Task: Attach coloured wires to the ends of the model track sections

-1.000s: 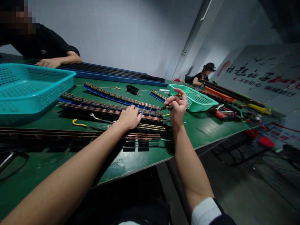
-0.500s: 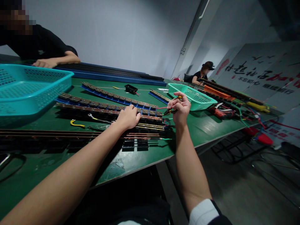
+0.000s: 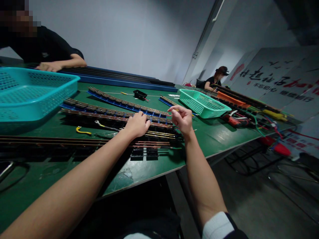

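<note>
My left hand (image 3: 136, 124) lies with bent fingers on a stack of long copper-railed track strips (image 3: 159, 134) on the green table (image 3: 219, 136), holding them down. My right hand (image 3: 182, 119) hovers just right of it, over the strips' end. Its fingers are curled shut, and a thin red wire (image 3: 168, 115) leads out of them to the left. What else sits inside that fist is hidden. More strips on blue bases (image 3: 112, 101) lie behind my left hand.
A teal basket (image 3: 37, 93) stands at the left and a green basket (image 3: 203, 105) behind my right hand. A yellow wire (image 3: 83, 131) and a black box (image 3: 140, 95) lie loose. One person's hand (image 3: 48, 66) rests at the far left; another person (image 3: 216, 79) sits far back. Red tools (image 3: 234, 121) lie right.
My right hand has dropped and moved left toward the strips. The yellow-handled pliers seen in it before no longer show. My left hand has stayed put.
</note>
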The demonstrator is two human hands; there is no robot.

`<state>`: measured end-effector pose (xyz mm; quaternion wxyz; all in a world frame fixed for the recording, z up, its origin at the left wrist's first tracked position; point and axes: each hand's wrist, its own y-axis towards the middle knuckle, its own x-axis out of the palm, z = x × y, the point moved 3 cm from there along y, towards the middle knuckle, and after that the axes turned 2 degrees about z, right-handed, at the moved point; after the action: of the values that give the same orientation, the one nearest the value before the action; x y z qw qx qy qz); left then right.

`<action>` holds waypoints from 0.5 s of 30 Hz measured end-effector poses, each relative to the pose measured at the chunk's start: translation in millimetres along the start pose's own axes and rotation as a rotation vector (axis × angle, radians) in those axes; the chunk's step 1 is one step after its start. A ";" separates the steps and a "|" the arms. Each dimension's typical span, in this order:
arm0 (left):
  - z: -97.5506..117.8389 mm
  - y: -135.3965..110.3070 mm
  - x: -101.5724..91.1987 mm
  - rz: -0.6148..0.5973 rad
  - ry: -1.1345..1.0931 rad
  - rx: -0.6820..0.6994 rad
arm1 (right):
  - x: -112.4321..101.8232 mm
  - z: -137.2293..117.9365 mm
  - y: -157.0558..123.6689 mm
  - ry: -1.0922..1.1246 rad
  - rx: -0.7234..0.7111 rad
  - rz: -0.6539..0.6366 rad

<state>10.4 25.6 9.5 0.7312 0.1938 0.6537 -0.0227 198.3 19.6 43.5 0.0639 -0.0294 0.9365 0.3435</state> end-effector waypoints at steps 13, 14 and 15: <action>0.5 -1.6 -2.0 0.004 -0.006 -0.003 | 20.6 -1.4 -3.2 -0.162 0.049 -0.253; 0.4 -1.6 -2.1 0.003 -0.005 -0.006 | 17.9 -1.7 -1.8 -0.134 0.030 -0.170; 0.4 -1.5 -2.1 0.001 -0.005 -0.007 | 14.5 -1.8 -0.5 -0.098 0.014 -0.073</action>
<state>10.0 23.6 11.2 0.7334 0.1917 0.6519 -0.0204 183.8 17.9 42.5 0.1224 -0.0461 0.9329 0.3356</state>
